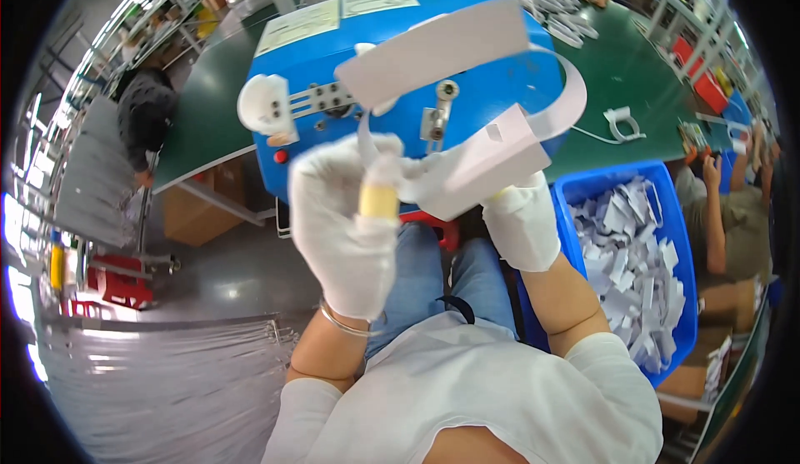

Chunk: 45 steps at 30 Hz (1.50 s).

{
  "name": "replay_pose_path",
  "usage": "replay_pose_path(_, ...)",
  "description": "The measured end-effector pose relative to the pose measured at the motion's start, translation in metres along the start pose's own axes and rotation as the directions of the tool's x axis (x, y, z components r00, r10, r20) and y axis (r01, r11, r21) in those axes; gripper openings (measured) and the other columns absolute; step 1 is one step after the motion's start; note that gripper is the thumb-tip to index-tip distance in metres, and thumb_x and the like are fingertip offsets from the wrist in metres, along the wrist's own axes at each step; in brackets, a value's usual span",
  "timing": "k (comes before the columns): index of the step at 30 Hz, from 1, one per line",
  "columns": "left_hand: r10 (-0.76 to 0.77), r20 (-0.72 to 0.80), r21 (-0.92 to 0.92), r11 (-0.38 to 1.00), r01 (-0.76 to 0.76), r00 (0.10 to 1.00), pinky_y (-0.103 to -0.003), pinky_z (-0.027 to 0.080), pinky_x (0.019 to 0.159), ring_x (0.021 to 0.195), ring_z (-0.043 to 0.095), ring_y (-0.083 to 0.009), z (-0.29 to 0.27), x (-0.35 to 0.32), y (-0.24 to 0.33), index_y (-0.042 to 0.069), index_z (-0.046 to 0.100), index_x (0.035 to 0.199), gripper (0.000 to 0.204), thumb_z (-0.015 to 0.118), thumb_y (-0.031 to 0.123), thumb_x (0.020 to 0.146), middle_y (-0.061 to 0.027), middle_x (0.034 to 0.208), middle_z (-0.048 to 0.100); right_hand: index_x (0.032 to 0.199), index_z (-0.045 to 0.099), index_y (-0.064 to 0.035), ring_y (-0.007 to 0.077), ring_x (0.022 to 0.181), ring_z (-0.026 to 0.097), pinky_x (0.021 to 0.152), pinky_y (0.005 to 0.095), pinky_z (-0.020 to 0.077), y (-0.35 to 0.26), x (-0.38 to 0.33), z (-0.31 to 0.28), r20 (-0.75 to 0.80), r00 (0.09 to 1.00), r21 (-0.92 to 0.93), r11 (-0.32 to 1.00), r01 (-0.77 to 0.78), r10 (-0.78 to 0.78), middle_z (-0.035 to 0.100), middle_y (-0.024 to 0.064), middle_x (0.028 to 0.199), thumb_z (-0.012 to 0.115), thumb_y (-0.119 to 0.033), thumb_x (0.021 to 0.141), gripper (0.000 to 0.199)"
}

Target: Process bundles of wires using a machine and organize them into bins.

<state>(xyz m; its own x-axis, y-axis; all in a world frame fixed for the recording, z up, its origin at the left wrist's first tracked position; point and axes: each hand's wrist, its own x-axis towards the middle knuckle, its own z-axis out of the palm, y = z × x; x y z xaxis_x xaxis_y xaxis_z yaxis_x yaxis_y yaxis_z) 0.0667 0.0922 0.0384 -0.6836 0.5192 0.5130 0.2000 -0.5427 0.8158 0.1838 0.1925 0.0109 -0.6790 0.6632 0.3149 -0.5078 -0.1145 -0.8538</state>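
My left hand (342,222), in a white glove with a yellow band on one finger, pinches one end of a white strip (571,102). My right hand (523,224), also gloved in white, grips a folded white piece with a small slot (492,160) from below. The strip curves up in a loop from this piece, and a broad flat white panel (437,52) stands above both hands. How these white parts join is partly hidden by my fingers. Just beyond my hands stands a blue machine (358,143) with metal fittings and a red button (281,157).
A blue crate (679,247) full of white scraps stands at my right. White looped strips (554,6) lie heaped on the green table (633,64), and one white loop (623,122) lies nearer. Other people sit at left, far right and the back. A cardboard box (204,206) sits under the table.
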Motion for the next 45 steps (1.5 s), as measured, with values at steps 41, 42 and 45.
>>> replay_pose_path(41, -0.505, 0.128, -0.145, 0.842, 0.52, 0.853, -0.032, 0.058, 0.061, 0.069, 0.068, -0.0254, -0.067, 0.045, -0.05, -0.01, 0.055, 0.11, 0.028, 0.052, 0.011, 0.092, -0.0199, 0.09, 0.066, 0.097, 0.059, 0.0001, 0.0031, 0.08, 0.051, 0.073, 0.02, 0.0424, -0.031, 0.142, 0.071, 0.248, 0.968, -0.694, 0.702, 0.158, 0.028, 0.056, -0.0021, 0.082, 0.06, -0.015, 0.092, 0.016)
replay_pose_path(42, -0.522, 0.096, -0.154, 0.833, 0.531, 0.847, -0.032, 0.058, 0.06, 0.067, 0.068, -0.0259, -0.071, 0.047, -0.046, -0.011, 0.055, 0.108, 0.026, 0.05, 0.009, 0.092, -0.0199, 0.09, 0.066, 0.098, 0.06, -0.0002, 0.0084, 0.078, 0.054, 0.074, 0.0237, 0.0451, -0.038, 0.134, 0.085, 0.158, 0.983, -0.715, 0.697, 0.053, 0.088, 0.06, 0.002, 0.084, 0.06, -0.013, 0.09, 0.015)
replay_pose_path(45, -0.494, 0.177, -0.095, 0.852, 0.514, 0.851, -0.031, 0.057, 0.055, 0.062, 0.067, -0.0229, -0.083, 0.038, -0.049, -0.01, 0.057, 0.104, 0.022, 0.049, 0.005, 0.089, -0.0164, 0.083, 0.066, 0.113, 0.057, -0.0039, 0.0343, 0.099, 0.057, 0.088, 0.0389, 0.0453, -0.015, 0.128, 0.076, 0.646, 0.527, -0.713, -0.19, 0.674, -0.552, 0.061, 0.015, 0.11, 0.068, -0.011, 0.08, 0.035)
